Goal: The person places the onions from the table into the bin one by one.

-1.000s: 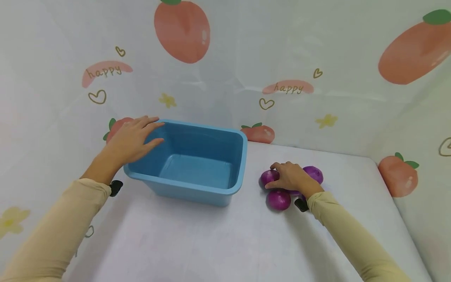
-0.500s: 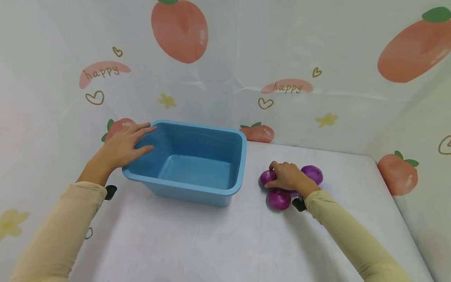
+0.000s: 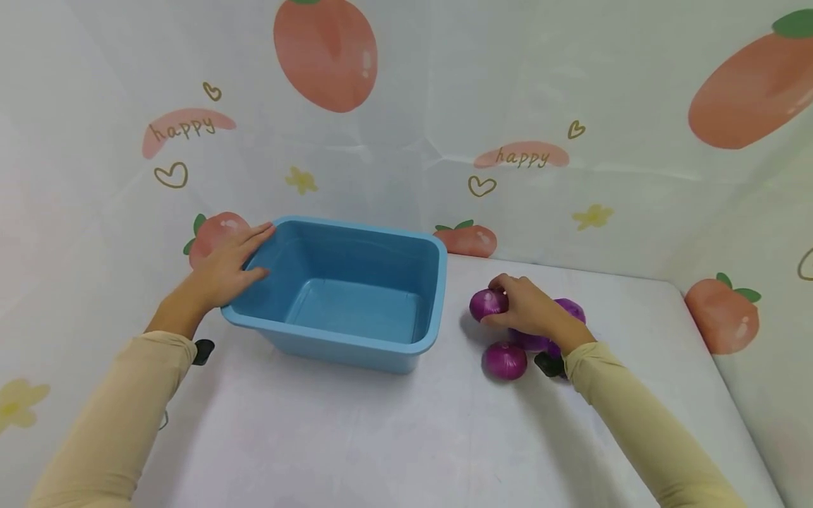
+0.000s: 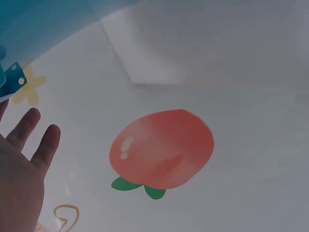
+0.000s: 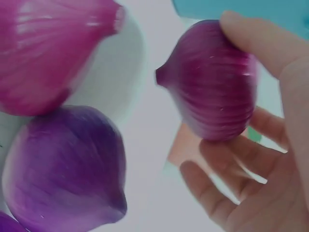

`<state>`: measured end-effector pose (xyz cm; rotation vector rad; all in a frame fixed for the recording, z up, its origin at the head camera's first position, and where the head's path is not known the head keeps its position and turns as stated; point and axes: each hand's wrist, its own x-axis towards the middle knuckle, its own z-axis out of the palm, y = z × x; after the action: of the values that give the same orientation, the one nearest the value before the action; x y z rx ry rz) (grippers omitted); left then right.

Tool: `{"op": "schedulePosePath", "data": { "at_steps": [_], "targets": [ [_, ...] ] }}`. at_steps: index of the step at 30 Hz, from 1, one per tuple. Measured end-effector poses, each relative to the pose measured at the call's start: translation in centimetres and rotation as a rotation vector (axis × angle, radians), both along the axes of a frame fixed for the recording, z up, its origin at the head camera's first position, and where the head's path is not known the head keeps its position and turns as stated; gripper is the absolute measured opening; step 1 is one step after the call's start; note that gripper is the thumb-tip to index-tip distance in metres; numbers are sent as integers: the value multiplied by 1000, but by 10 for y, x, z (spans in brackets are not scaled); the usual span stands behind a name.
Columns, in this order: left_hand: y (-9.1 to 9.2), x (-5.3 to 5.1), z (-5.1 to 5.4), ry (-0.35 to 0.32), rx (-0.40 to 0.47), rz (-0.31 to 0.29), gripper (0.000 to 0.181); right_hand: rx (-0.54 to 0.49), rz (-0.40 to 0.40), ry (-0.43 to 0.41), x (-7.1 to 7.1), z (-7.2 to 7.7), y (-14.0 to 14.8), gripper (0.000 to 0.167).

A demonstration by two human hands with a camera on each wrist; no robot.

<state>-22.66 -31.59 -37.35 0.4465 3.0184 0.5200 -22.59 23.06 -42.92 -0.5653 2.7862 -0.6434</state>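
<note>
My right hand [image 3: 530, 307] holds a red onion [image 3: 488, 305] between thumb and fingers, slightly above the table. In the right wrist view this onion [image 5: 212, 82] shows its pointed stem end, with the thumb on one side and fingertips on the other. A magenta onion [image 3: 504, 360] lies on the table just below that hand. Behind and under the wrist are more purple onions [image 3: 570, 309], partly hidden. At the left end of the blue plastic basin [image 3: 356, 343], my left hand [image 3: 222, 275] rests on the rim with its fingers extended.
The basin stands left of the onions on a white-covered table [image 3: 444, 437]. A white cloth printed with peaches and hearts [image 3: 406, 127] rises behind the table and at both sides.
My left hand has come down onto the basin's left rim. The right hand has closed on the red onion and raised it a little off the table, away from the magenta one.
</note>
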Motion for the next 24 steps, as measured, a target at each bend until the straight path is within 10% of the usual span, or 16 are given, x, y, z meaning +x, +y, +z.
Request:
{"op": "schedulePosePath", "data": {
  "at_steps": [24],
  "targets": [
    [-1,2,-3,-61,133,35,77,-554,191,193,13,64,-28,80]
  ]
}}
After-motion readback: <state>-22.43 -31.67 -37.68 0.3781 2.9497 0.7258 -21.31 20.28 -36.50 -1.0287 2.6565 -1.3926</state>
